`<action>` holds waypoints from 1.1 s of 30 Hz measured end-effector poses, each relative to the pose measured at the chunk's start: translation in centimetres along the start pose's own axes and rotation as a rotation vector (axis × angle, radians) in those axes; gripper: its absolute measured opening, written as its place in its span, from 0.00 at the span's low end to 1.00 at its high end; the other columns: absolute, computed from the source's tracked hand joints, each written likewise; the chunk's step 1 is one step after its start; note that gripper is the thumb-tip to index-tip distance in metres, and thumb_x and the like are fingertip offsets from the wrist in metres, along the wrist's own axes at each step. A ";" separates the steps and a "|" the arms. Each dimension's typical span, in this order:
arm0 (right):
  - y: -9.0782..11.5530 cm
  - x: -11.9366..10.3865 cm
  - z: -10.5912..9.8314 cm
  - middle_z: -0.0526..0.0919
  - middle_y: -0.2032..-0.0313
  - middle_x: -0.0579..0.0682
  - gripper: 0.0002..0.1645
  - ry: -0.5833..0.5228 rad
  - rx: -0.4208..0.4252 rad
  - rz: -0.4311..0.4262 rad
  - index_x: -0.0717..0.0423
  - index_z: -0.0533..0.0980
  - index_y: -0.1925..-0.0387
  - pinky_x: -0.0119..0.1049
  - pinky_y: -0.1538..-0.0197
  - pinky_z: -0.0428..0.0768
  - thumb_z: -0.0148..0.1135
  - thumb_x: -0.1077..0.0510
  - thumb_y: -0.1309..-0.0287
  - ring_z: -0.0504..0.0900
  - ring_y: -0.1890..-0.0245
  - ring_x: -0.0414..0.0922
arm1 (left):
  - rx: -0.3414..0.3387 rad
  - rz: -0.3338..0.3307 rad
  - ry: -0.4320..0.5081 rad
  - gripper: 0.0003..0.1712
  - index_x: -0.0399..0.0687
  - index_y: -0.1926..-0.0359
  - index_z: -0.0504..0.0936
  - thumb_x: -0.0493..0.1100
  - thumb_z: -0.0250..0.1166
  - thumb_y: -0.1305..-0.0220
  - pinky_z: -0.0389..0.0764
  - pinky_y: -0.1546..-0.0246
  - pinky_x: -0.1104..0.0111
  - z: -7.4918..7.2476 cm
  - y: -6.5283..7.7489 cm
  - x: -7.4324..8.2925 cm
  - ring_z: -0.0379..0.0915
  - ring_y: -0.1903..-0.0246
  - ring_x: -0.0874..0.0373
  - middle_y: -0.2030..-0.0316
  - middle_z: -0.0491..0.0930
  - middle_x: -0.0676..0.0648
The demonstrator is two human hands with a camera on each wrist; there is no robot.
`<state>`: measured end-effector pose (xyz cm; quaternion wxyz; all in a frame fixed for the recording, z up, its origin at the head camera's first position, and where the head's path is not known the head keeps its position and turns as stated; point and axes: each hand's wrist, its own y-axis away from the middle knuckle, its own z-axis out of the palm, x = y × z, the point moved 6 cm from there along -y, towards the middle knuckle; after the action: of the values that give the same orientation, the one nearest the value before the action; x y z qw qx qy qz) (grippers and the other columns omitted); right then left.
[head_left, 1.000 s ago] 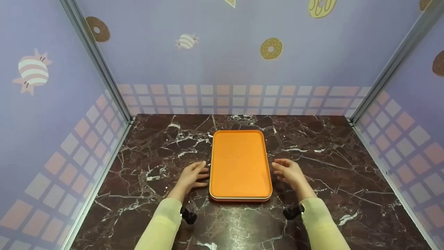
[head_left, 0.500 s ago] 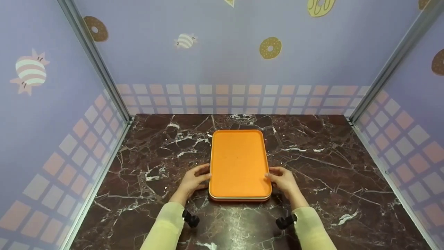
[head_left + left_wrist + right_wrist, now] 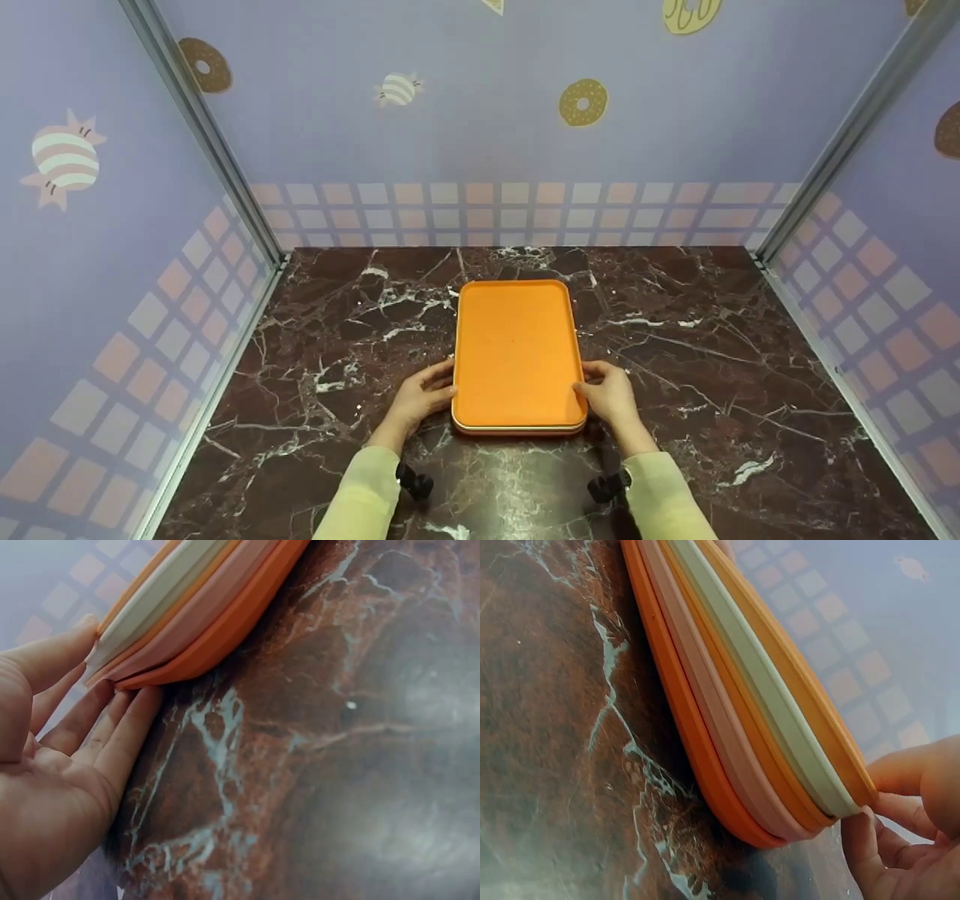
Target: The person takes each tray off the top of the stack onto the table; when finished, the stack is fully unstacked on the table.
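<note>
A stack of nested rectangular trays (image 3: 516, 349) lies lengthwise on the table, its top tray orange. Seen from the side, the layers below are pale green, orange, pink and deep orange at the bottom. My left hand (image 3: 418, 397) holds the stack's left side near the front; in the left wrist view its thumb (image 3: 64, 652) is at the upper rim and the fingers (image 3: 124, 731) reach the lower rims. My right hand (image 3: 611, 390) grips the right side, its thumb over the top rim. In the right wrist view the right fingertips (image 3: 861, 829) meet the pale green rim.
The dark marble-patterned table (image 3: 360, 315) extends around the stack. Purple walls (image 3: 480, 127) with printed sweets and tiles enclose the back and both sides, joined by grey metal posts (image 3: 202, 127). A black wrist device (image 3: 415, 481) sits below each hand.
Both hands have moved in from beside the stack, slightly toward the body, and now hold its two long sides. The stack has stayed in place.
</note>
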<state>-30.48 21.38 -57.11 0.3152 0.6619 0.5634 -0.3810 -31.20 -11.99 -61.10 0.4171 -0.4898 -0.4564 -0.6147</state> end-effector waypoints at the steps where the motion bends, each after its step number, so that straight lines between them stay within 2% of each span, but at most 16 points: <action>1: 0.1 -0.2 0.0 0.88 0.62 0.65 0.21 0.019 0.006 -0.009 0.72 0.83 0.51 0.32 0.63 0.83 0.70 0.71 0.50 0.87 0.63 0.53 | -0.004 0.006 -0.005 0.37 0.33 0.26 0.66 0.34 0.67 0.31 0.85 0.42 0.60 0.0 0.1 0.0 0.76 0.36 0.45 0.29 0.67 0.27; 6: 0.3 -0.7 -0.3 0.89 0.64 0.62 0.22 0.099 0.023 -0.036 0.71 0.84 0.51 0.37 0.60 0.84 0.68 0.70 0.50 0.87 0.63 0.52 | -0.030 0.015 -0.012 0.37 0.33 0.25 0.65 0.36 0.67 0.30 0.84 0.40 0.60 0.1 0.1 0.0 0.75 0.35 0.45 0.28 0.67 0.27; 10: 0.2 -0.8 -0.7 0.90 0.63 0.62 0.22 0.128 0.044 -0.042 0.69 0.84 0.49 0.36 0.61 0.84 0.66 0.68 0.48 0.87 0.64 0.51 | -0.039 0.024 -0.032 0.37 0.33 0.25 0.64 0.35 0.66 0.30 0.85 0.41 0.60 0.0 0.1 0.0 0.75 0.35 0.44 0.28 0.66 0.27; 15: 0.0 -0.2 -1.4 0.90 0.62 0.62 0.23 0.091 0.064 -0.032 0.68 0.84 0.47 0.28 0.65 0.79 0.64 0.67 0.45 0.85 0.66 0.46 | -0.027 0.030 -0.054 0.37 0.33 0.25 0.65 0.34 0.67 0.31 0.85 0.43 0.60 -0.1 0.1 -0.1 0.75 0.35 0.43 0.28 0.66 0.27; 19: 0.0 0.8 -1.7 0.89 0.58 0.66 0.23 -0.004 0.034 0.002 0.68 0.81 0.43 0.27 0.67 0.80 0.64 0.68 0.40 0.87 0.64 0.47 | -0.016 0.024 -0.069 0.37 0.34 0.25 0.65 0.33 0.66 0.31 0.85 0.42 0.59 0.0 0.1 -0.2 0.75 0.35 0.42 0.28 0.66 0.27; 23: 0.1 1.9 -2.0 0.85 0.49 0.71 0.26 -0.189 -0.051 0.085 0.69 0.75 0.35 0.30 0.65 0.85 0.62 0.68 0.34 0.88 0.59 0.48 | -0.006 0.020 -0.071 0.36 0.34 0.25 0.65 0.32 0.65 0.31 0.85 0.42 0.59 0.1 0.2 -0.1 0.76 0.35 0.42 0.29 0.67 0.27; 27: 0.3 2.7 -2.3 0.81 0.42 0.71 0.35 -0.373 -0.225 0.165 0.65 0.64 0.26 0.36 0.60 0.88 0.59 0.68 0.32 0.87 0.59 0.45 | 0.002 0.023 -0.064 0.35 0.33 0.25 0.65 0.31 0.64 0.31 0.85 0.42 0.60 0.1 0.2 -0.1 0.75 0.35 0.40 0.29 0.68 0.26; 30: 0.5 3.2 -2.8 0.80 0.39 0.68 0.42 -0.442 -0.340 0.179 0.62 0.56 0.21 0.38 0.57 0.89 0.59 0.69 0.32 0.87 0.58 0.44 | 0.012 0.021 -0.063 0.35 0.33 0.26 0.66 0.31 0.64 0.31 0.85 0.42 0.59 0.1 0.1 -0.2 0.73 0.33 0.37 0.29 0.67 0.27; 33: 0.6 3.7 -3.5 0.80 0.39 0.64 0.44 -0.488 -0.369 0.176 0.60 0.54 0.20 0.38 0.55 0.89 0.60 0.69 0.32 0.87 0.56 0.43 | 0.022 0.018 -0.074 0.35 0.34 0.26 0.66 0.31 0.65 0.31 0.85 0.41 0.59 0.0 0.1 -0.3 0.70 0.31 0.36 0.28 0.66 0.28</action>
<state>-29.10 26.11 -58.53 0.5879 0.5287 0.4711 -0.3911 -31.04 -11.97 -61.37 0.4107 -0.5116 -0.4739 -0.5873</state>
